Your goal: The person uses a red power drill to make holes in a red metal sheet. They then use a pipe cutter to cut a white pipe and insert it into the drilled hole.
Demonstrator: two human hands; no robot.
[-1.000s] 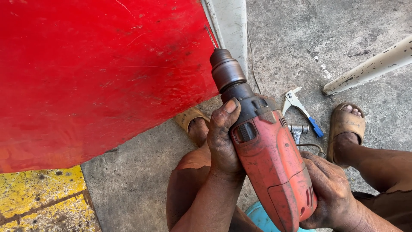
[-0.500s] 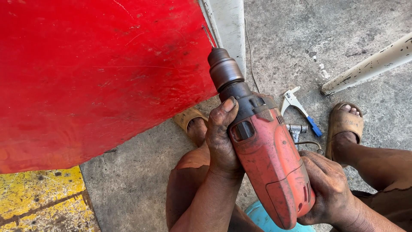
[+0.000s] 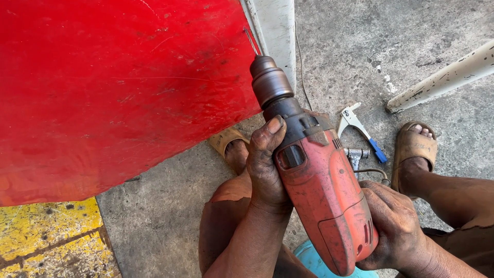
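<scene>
I hold a red power drill (image 3: 329, 201) with a dark chuck (image 3: 270, 81) in both hands. My left hand (image 3: 265, 164) wraps the front of the drill body, thumb up on the black collar. My right hand (image 3: 393, 231) grips the rear handle. The thin bit (image 3: 251, 41) points up and to the left, its tip at the right edge of a large red metal panel (image 3: 118, 87), beside a white painted strip (image 3: 275, 25).
A rivet tool with a blue handle (image 3: 360, 131) lies on the concrete floor (image 3: 360, 51) by a small metal part (image 3: 355, 154). My sandalled feet (image 3: 414, 146) rest on the floor. A white bar (image 3: 442, 80) lies at right. Yellow painted floor (image 3: 46, 242) shows lower left.
The drill has shifted slightly up and left, bringing the bit tip to the edge of the red panel. Both hands keep the same grip.
</scene>
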